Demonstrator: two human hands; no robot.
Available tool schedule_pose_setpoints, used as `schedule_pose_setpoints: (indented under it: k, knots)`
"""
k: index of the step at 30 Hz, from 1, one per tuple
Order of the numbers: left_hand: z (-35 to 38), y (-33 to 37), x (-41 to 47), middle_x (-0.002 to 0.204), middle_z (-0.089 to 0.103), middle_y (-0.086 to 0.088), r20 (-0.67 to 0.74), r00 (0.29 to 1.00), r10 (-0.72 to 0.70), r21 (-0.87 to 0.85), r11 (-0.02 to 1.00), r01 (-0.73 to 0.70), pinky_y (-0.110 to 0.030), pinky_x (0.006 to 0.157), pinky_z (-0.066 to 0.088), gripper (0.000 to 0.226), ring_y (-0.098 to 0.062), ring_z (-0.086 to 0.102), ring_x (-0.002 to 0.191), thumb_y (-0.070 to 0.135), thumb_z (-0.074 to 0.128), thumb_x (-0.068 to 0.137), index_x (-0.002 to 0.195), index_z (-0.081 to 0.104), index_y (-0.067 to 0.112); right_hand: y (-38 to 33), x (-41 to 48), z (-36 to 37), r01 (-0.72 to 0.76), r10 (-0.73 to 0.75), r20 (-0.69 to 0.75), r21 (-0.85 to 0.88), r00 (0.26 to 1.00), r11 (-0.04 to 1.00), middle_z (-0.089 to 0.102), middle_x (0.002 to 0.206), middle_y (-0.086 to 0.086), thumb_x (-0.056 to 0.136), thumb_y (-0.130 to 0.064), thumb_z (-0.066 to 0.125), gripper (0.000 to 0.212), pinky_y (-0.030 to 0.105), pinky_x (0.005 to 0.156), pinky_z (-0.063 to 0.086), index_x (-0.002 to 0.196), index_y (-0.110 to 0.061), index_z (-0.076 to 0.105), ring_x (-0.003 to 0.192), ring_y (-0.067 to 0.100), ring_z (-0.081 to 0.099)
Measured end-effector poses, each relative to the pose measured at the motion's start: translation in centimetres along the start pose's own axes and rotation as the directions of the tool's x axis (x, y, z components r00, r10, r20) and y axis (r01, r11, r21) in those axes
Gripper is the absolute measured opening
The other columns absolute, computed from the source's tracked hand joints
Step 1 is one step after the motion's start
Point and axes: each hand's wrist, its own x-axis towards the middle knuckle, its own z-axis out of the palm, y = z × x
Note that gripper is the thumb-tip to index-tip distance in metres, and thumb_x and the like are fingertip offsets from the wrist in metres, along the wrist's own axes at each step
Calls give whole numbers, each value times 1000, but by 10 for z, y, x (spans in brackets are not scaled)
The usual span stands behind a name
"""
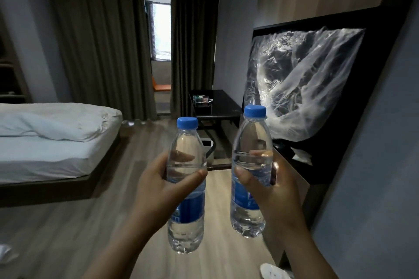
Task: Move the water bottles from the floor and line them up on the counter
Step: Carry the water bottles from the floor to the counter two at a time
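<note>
My left hand (158,186) grips one clear plastic water bottle with a blue cap (186,179), held upright. My right hand (269,188) grips another clear blue-capped bottle (251,165), a bit higher. Both are above the wooden floor (90,222).

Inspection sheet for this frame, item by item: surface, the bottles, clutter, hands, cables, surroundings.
Surface: dark counter at the right, under a film-wrapped television; no bottle seen on it.
Job's things: two clear blue-capped bottles, left bottle and right bottle, both upright and held above the wood floor.
Clutter: white scrap on the counter; small items on the far desk, too small to identify.
Hands: left hand grips the left bottle; right hand grips the right bottle.
Cables: nothing seen.
Surroundings: bed at the left, curtains, window.
</note>
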Motion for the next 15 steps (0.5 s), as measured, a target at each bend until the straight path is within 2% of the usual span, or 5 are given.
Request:
schedule_pose_setpoints:
  k: [6, 10, 15]
  knots:
    - [-21, -31, 37, 95, 71, 2, 1, 999, -40, 4, 999, 40, -20, 67, 54, 60, -5, 69, 88, 53, 69, 52, 104, 62, 23, 29, 28, 37, -54, 54, 2, -13, 999, 998, 71, 95, -19, 70, -40, 83, 36, 14, 59, 54, 99, -44, 62, 86, -2, 69]
    - [-24, -57, 73, 96, 71, 1, 2, 998, -62, 14, 998, 62, -21, 71, 54, 59, -6, 69, 89, 53, 70, 53, 104, 62, 24, 58, 59, 52, -104, 104, 5, -10, 995, 994, 71, 96, -20, 68, -48, 80, 38, 13, 58, 53, 100, -45, 61, 86, -2, 69]
    - [-16, -89, 134, 95, 72, 8, -26, 996, -83, 31, 996, 84, -24, 71, 56, 56, -6, 70, 88, 52, 72, 53, 101, 64, 24, 102, 115, 66, -148, 147, 38, 37, 988, 988, 73, 93, -11, 63, -51, 81, 40, 26, 66, 57, 98, -41, 63, 83, 7, 72]
